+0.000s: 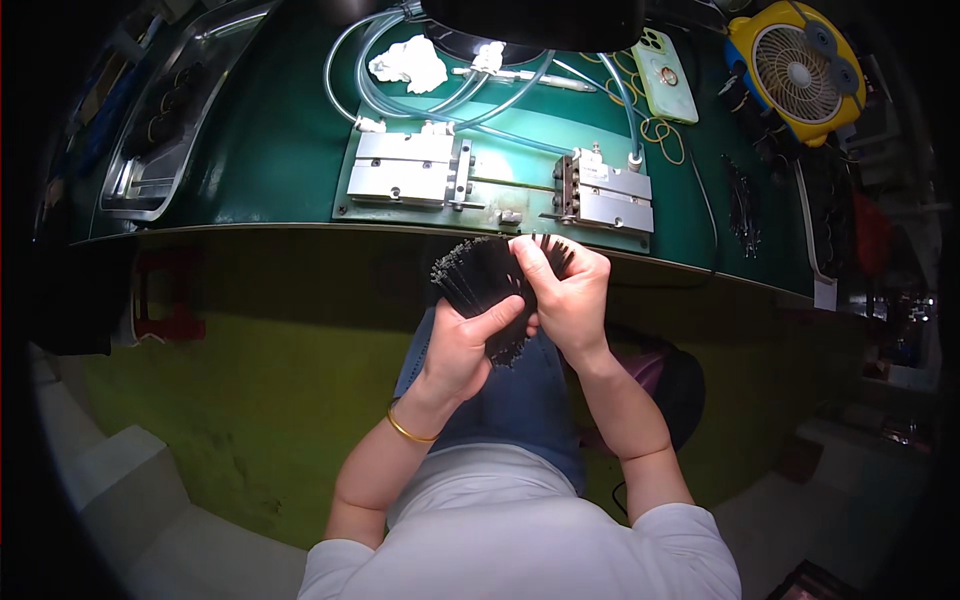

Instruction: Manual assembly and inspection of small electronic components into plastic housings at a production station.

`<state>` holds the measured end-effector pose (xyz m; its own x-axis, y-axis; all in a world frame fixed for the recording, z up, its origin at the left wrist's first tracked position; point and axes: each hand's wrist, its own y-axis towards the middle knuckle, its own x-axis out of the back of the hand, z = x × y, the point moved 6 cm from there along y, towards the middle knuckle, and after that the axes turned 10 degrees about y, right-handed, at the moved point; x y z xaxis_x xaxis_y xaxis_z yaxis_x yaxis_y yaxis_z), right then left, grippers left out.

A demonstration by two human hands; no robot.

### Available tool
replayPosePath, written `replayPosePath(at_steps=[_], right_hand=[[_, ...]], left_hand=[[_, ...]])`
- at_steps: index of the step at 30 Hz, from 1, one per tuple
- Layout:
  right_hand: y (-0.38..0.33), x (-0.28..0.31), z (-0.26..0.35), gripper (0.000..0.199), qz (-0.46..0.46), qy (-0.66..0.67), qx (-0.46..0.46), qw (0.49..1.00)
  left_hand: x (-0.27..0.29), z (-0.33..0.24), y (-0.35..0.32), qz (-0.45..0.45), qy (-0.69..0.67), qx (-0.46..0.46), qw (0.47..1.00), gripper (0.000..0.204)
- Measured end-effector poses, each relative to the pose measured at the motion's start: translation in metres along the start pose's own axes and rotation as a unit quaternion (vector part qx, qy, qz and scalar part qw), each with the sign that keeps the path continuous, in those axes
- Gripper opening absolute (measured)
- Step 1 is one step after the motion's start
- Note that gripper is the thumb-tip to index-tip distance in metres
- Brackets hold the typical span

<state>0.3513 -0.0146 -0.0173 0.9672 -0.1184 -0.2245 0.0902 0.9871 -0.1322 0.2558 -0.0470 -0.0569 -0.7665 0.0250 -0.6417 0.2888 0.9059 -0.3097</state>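
A thick bundle of thin black strips is held over my lap, just off the front edge of the bench. Around its lower part my left hand is closed, the thumb lying across the strips. My right hand pinches the upper right side of the same bundle, where several strip ends fan out past the fingers. Small greyish tips show at the bundle's upper left end. Just beyond my hands sits a metal fixture with a left silver block and a right silver block on a flat plate.
Clear air hoses loop behind the fixture, near a crumpled white tissue and a pen. To the right are a phone, rubber bands, a yellow fan and loose black pieces. A metal tray stands left.
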Motion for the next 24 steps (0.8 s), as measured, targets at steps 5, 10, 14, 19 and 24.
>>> replayPosePath(at_steps=[5, 10, 14, 19, 24], right_hand=[[0.0035, -0.0035, 0.001, 0.017, -0.004, 0.002, -0.004, 1.0], [0.0053, -0.0063, 0.0011, 0.017, -0.015, -0.001, -0.003, 1.0], [0.0063, -0.0061, 0.0015, 0.017, -0.021, -0.005, 0.002, 1.0], [0.0094, -0.0056, -0.0011, 0.017, -0.024, -0.005, -0.001, 1.0], [0.0104, -0.0053, -0.003, 0.018, -0.03, 0.008, 0.002, 1.0]], left_hand=[[0.0007, -0.0027, 0.0026, 0.005, -0.021, -0.007, 1.0, 0.015], [0.0021, -0.0054, 0.0037, 0.002, -0.02, -0.011, 1.0, 0.014], [0.0033, -0.0045, 0.0052, -0.002, -0.02, -0.014, 1.0, 0.013], [0.0036, -0.0059, 0.007, -0.009, -0.028, -0.022, 0.999, 0.013], [0.0046, -0.0072, 0.0075, -0.014, -0.023, -0.024, 0.999, 0.013]])
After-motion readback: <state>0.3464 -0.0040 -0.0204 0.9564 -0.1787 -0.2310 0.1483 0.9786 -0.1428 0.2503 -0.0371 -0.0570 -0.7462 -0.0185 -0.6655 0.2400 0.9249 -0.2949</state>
